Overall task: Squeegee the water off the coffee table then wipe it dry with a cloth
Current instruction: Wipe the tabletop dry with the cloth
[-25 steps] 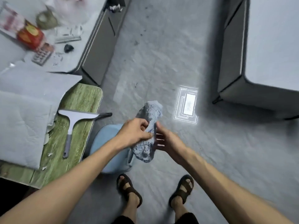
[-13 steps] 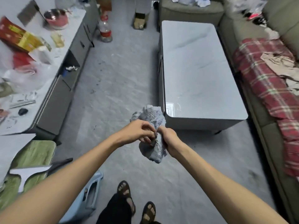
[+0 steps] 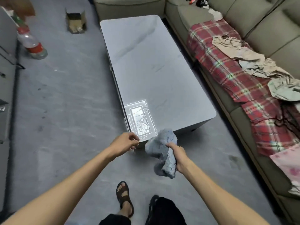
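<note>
at the near corner of the table (image 3: pixel 154 62), the left hand (image 3: pixel 125 142) has released the cloth (image 3: pixel 162 146) and hangs loosely curled, empty; the right hand (image 3: pixel 177 157) alone grips it; drying likely next.

The one view came from a wide-angle camera on the person's head, high above the grey floor (image 3: pixel 65 111), facing forward and tilted steeply down. Both forearms ran in from the lower corners. The left hand (image 3: pixel 125 142) and the right hand (image 3: pixel 177 157), which gripped a cloth (image 3: pixel 164 150), sat just below mid-frame, close to the lens. A sandalled foot (image 3: pixel 124 197) showed at the bottom edge. The bench (image 3: pixel 154 70) stretched away lengthwise from its near end, just beyond the hands, toward the top. The sofa (image 3: pixel 259 26) ran along the right and top edges. A bottle (image 3: pixel 31 43) and a cardboard box (image 3: pixel 75 21) lay far off at upper left.
</note>
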A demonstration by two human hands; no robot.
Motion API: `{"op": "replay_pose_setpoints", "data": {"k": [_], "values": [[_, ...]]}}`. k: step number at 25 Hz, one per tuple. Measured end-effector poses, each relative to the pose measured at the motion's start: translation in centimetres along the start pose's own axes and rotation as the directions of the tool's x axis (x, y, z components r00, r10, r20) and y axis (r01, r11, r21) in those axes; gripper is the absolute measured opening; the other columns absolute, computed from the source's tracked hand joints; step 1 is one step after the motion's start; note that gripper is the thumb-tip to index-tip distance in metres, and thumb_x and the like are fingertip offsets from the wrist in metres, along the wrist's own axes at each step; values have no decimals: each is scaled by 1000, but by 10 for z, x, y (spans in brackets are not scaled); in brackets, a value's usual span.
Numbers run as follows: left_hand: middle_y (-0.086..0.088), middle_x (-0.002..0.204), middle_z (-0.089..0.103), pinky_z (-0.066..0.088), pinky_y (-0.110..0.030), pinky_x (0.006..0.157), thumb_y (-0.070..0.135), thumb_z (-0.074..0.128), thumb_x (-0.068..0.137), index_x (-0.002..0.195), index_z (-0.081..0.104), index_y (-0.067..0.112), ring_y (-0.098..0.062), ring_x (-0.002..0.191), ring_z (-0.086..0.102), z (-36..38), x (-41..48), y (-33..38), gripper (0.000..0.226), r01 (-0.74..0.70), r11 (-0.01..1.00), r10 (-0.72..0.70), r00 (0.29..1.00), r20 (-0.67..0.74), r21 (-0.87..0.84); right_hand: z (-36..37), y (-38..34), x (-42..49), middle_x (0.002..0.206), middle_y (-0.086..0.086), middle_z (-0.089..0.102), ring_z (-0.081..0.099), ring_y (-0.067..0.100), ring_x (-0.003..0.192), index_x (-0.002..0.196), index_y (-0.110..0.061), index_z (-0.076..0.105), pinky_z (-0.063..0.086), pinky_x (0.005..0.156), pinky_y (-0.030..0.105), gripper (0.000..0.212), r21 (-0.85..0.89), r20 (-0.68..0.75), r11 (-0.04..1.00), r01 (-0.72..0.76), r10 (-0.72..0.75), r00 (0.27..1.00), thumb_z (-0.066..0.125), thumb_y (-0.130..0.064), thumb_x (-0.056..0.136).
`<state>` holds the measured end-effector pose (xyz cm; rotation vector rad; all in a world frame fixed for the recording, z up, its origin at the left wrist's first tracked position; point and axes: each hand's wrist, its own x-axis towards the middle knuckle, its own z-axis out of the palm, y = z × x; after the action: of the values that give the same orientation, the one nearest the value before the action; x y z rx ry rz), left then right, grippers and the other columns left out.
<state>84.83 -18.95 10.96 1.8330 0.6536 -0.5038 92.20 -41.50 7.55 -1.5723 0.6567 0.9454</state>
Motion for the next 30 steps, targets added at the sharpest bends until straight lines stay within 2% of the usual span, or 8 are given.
{"op": "replay_pose_setpoints", "data": {"k": [6, 10, 12, 17, 20, 23, 27, 30], "values": [[1, 101, 69, 47, -30, 81, 17, 61, 86, 100, 64, 19, -18, 94, 64, 21, 136, 20, 14, 89, 996, -85, 984, -160, 23, -28, -96, 139, 83, 17, 70, 66, 30, 71, 93, -1, 67, 53, 64, 35, 25, -29, -170, 996, 85, -88, 981, 65, -23, 80], [-2, 123, 61, 42, -32, 91, 23, 59, 89, 115, 59, 17, -20, 115, 56, 35, 237, 2, 26, 206, 979, -200, 934, -297, -13, -64, -187, 258, 87, 12, 70, 62, 26, 71, 74, -16, 62, 49, 61, 33, 27, -367, -388, 907, 207, -351, 852, 58, -42, 81], [-4, 129, 57, 40, -30, 88, 26, 58, 91, 118, 56, 16, -17, 113, 54, 38, 285, -3, 29, 229, 973, -214, 918, -335, 7, -79, -231, 309, 81, 9, 68, 62, 33, 76, 74, -18, 62, 52, 70, 42, 31, -559, -386, 786, 264, -528, 756, 51, -47, 76], [-11, 133, 51, 41, -38, 97, 30, 59, 90, 126, 50, 8, -29, 121, 50, 39, 384, -38, 43, 269, 954, -176, 857, -485, 129, -83, -246, 432, 54, -5, 51, 56, 27, 60, 56, -20, 49, 27, 49, 24, 34, -884, -106, 374, 279, -743, 661, 50, -37, 84], [-18, 134, 45, 35, -47, 109, 34, 60, 89, 129, 47, 3, -35, 130, 40, 32, 424, -79, 52, 338, 928, -213, 825, -523, 155, -78, -217, 499, 97, 8, 61, 54, 29, 94, 78, -13, 65, 44, 81, 40, 21, -943, 159, 59, 328, -784, 599, 62, -33, 80], [-12, 129, 41, 42, -46, 100, 36, 58, 89, 125, 44, 7, -34, 117, 47, 35, 434, -107, 49, 322, 942, -227, 819, -527, 96, -70, -200, 533, 140, 10, 45, 39, 30, 130, 111, -12, 64, 25, 113, 53, 38, -902, 131, 146, 407, -805, 578, 53, -34, 82], [-5, 116, 52, 38, -34, 77, 28, 57, 89, 111, 41, 19, -25, 91, 54, 36, 435, -123, 29, 260, 965, -204, 802, -561, 21, -28, -189, 539, 153, 13, 35, 29, 31, 142, 135, -4, 48, 17, 118, 52, 63, -788, -92, 443, 427, -770, 631, 42, -36, 81], [-1, 105, 58, 36, -33, 70, 26, 56, 90, 109, 40, 24, -22, 79, 55, 29, 428, -128, 25, 246, 967, -241, 795, -557, -67, 13, -186, 532, 158, 5, 29, 22, 26, 146, 148, -14, 36, 17, 118, 47, 71, -744, -73, 496, 448, -727, 683, 41, -40, 82]]}}
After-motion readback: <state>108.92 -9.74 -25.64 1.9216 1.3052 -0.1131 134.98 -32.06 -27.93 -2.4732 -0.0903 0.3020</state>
